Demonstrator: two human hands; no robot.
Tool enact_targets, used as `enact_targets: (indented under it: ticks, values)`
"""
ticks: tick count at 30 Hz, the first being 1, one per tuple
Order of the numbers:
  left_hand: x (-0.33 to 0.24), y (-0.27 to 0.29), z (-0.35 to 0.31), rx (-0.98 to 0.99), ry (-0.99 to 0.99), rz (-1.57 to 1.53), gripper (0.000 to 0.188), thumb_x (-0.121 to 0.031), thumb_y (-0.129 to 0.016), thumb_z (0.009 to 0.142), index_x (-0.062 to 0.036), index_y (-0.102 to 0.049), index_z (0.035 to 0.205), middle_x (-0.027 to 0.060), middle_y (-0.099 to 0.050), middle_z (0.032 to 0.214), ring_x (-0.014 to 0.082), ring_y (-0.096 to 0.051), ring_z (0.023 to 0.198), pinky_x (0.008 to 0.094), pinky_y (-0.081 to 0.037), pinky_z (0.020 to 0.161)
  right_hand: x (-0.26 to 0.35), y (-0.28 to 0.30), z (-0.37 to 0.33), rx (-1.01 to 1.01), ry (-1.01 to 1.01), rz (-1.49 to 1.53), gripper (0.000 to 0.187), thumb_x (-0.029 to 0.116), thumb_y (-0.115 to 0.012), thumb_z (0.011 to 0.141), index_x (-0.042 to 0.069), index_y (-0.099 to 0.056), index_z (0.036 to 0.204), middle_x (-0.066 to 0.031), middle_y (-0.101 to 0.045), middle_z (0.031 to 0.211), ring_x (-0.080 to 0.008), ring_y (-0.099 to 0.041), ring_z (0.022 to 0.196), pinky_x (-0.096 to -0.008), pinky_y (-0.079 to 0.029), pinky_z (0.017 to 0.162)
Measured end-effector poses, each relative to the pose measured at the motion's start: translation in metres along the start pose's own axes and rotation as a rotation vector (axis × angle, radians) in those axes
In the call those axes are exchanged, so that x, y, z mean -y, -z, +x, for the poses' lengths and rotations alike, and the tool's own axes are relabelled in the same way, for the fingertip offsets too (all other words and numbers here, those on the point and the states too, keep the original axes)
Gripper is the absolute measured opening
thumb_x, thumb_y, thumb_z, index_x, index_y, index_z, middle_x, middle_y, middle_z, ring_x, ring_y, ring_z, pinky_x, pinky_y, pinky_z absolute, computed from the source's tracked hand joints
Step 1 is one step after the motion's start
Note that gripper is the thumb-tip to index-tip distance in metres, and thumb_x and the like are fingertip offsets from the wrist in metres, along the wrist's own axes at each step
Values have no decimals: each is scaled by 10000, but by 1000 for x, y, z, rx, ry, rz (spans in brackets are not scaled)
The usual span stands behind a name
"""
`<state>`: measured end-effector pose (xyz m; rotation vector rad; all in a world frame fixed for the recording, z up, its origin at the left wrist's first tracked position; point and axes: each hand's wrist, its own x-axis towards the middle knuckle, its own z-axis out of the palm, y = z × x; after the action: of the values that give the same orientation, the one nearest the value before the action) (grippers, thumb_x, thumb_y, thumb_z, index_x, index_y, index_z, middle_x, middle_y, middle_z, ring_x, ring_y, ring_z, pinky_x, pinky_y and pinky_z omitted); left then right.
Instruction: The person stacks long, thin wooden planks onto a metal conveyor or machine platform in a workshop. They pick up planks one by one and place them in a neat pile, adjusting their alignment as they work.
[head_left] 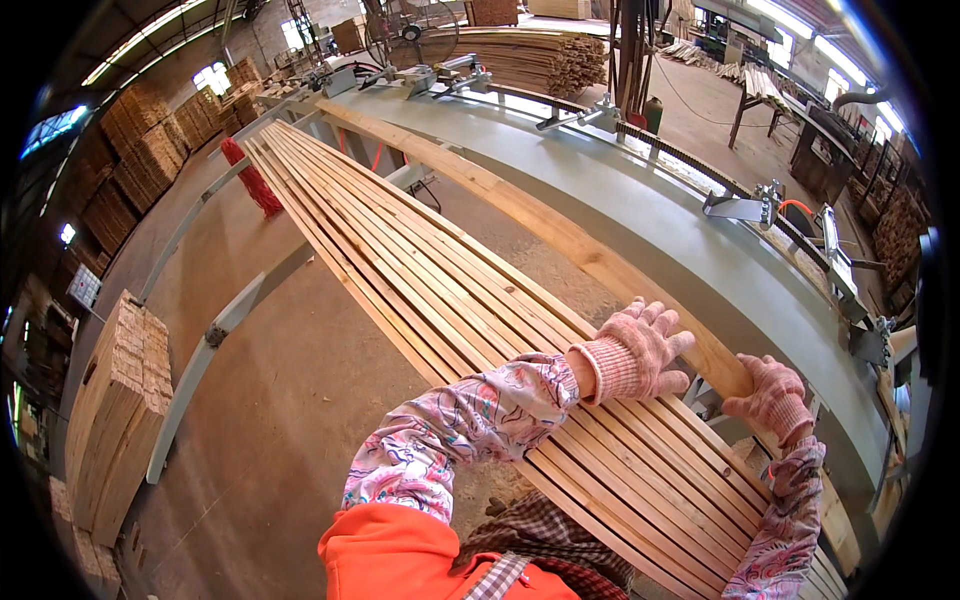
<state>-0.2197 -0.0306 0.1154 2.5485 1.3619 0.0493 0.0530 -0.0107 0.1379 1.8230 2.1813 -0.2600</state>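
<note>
A long wooden board (pixel 560 235) runs along the edge of the grey machine, apart from a row of narrow wooden strips (pixel 430 280) lying side by side. My left hand (pixel 640 350), in a pink knitted glove, is over the strips at the board's near edge. Its fingers are spread and point toward the board. Farther right, my right hand (pixel 772 396), gloved the same way, bends over the board with its thumb on the near side and fingers across the top. Patterned sleeves cover both forearms, and the left one crosses above the strips.
Beyond the board stretches the long grey machine bed (pixel 640 225), with metal clamps (pixel 745 205) and a chain along its far side. Curved metal supports (pixel 225 325) stick out at left. A stack of lumber (pixel 120 410) stands on the floor there; red strands (pixel 255 180) hang near the strips' far end.
</note>
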Motion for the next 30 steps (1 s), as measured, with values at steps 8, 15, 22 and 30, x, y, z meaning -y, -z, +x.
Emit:
enact_targets:
  ticks: [8, 15, 22, 30]
  values:
    - [-2, -11, 7, -112, -44, 64, 784, -621, -471, 971, -96, -401, 1549, 216, -362, 1581, 388, -267, 1514, 504, -149, 1264, 0, -8, -36, -205, 86, 316, 353, 331, -851, 705, 72, -778, 934, -137, -695, 907, -322, -676, 893, -410, -546, 822]
    - [-4, -2, -2, -137, -18, 136, 810, -652, -467, 962, -97, -396, 1548, 212, -368, 1575, 384, -253, 1518, 521, -109, 1265, -20, -28, -43, -158, 407, 363, 252, 263, -820, 747, 58, -775, 885, -133, -663, 821, -339, -655, 778, -424, -532, 729]
    - [-8, 13, -8, 257, 25, 126, 661, -641, -309, 1021, -132, -652, 1264, 163, -719, 1080, 316, -708, 1049, 541, -566, 840, -32, -32, -72, 52, 306, 632, 449, 448, -645, 916, 10, -744, 897, -124, -689, 861, -284, -667, 819, -388, -513, 746]
    - [-6, -10, 7, 66, -358, 326, 219, -292, -537, 990, -261, -664, 1166, 43, -695, 1058, 273, -705, 944, 430, -591, 715, -42, -57, -99, -262, 569, 247, 349, 373, -468, 1041, 139, -708, 1137, -145, -721, 969, -335, -687, 887, -409, -545, 777]
